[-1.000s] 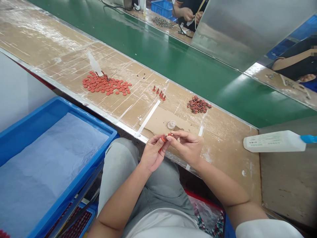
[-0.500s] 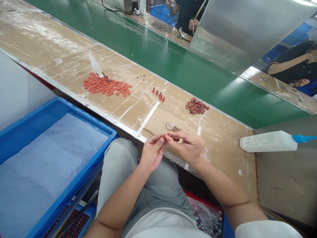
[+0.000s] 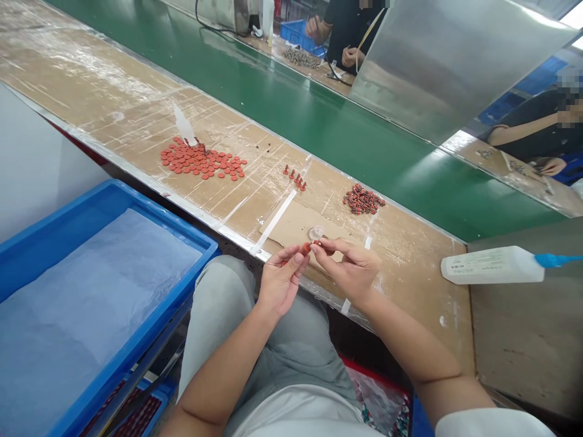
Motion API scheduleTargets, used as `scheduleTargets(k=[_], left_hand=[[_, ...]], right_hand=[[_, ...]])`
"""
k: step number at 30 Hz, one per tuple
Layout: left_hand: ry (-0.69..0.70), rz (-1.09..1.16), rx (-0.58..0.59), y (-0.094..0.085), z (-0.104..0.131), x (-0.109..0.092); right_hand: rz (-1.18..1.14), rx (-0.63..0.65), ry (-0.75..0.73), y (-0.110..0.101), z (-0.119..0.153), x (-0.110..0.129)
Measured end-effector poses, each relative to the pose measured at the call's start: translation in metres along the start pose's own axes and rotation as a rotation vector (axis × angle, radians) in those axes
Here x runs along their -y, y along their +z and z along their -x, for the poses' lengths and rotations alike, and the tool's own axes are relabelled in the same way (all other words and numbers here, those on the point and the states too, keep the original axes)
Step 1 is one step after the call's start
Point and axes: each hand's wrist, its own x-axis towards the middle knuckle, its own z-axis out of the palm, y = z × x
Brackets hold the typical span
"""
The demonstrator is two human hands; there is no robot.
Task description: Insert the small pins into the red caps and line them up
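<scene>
My left hand [image 3: 283, 279] pinches a small red disc [image 3: 306, 248] between thumb and fingers; another bit of red shows at its fingers. Close on its right, my right hand [image 3: 350, 266] is closed at the fingertips on a small dark red piece [image 3: 317, 243], mostly hidden by the fingers. Both hands are over the bench's front edge. Just beyond them a small clear cup [image 3: 316, 233] stands on a cardboard sheet [image 3: 291, 217]. Several red discs with upright pieces [image 3: 295, 178] stand farther back, left of a pile of small red-and-black pieces [image 3: 363, 199].
Many flat red discs [image 3: 200, 161] lie at left with a white pointed nozzle [image 3: 184, 126] among them. A white bottle with blue tip [image 3: 494, 265] lies at right. Behind runs a green belt [image 3: 291, 115], with co-workers beyond. A blue crate [image 3: 204, 252] stands at left.
My right hand has shifted slightly right, and more of the pieces shows between the fingertips. The left hand stays nearly in place. The view has tilted a little.
</scene>
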Motion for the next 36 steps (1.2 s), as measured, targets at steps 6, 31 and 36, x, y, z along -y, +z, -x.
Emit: scheduleTargets(k=[6,31,36], left_hand=[[0.007,-0.031,0.012,0.001,0.004,-0.003],[-0.06,0.17,-0.043,-0.011,-0.02,-0.037],[-0.062,0.176,-0.005,-0.012,-0.021,-0.04]], right_hand=[[0.046,0.064,-0.047,-0.004,-0.006,0.002],[0.484,0.308,0.399,0.041,-0.104,-0.159],[0.528,0.331,0.382,0.048,-0.102,-0.165]])
